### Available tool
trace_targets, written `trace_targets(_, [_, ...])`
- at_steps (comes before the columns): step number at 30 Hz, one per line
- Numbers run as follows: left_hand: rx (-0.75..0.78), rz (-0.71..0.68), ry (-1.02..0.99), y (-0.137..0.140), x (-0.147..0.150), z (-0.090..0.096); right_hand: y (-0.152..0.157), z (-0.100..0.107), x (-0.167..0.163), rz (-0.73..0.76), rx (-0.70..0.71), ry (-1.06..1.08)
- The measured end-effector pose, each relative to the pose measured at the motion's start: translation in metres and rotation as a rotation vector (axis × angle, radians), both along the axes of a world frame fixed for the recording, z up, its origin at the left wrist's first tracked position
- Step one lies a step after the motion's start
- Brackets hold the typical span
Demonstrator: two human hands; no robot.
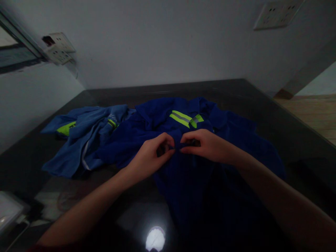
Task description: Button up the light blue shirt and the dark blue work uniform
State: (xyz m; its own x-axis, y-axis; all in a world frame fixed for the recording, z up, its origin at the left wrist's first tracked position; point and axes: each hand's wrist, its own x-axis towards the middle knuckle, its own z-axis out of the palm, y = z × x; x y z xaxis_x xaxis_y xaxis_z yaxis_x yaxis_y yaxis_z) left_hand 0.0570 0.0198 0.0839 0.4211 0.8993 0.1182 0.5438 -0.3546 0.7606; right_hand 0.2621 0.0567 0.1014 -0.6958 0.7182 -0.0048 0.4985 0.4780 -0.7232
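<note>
A dark blue work jacket with yellow-green and grey reflective strips lies spread and rumpled over the dark tabletop, its lower part hanging toward me. My left hand pinches a fold of its cloth between thumb and fingers. Just to the right, my right hand pinches the same garment, its fingertips a small gap from those of the left. Whether a button or a seam sits between the fingertips is too dark to tell. Left of the jacket lies a crumpled lighter blue garment with yellow-green patches and a white stripe.
The dark glossy tabletop meets a white wall behind and reflects a bright round light. Wall sockets are at the upper right, with more sockets at the left. A white device with a cable stands at the lower left.
</note>
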Motion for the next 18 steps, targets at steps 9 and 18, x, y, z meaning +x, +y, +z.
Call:
trace_targets(9, [0.108,-0.013,0.076,-0.0011,0.0012,0.0057,-0.0059,0.0023,-0.0038,-0.033,0.046,-0.003])
trace_targets(18, [0.098,0.003,0.087,-0.0001,0.0025,0.0004,-0.0095,-0.0001,-0.0082,-0.053,0.041,-0.036])
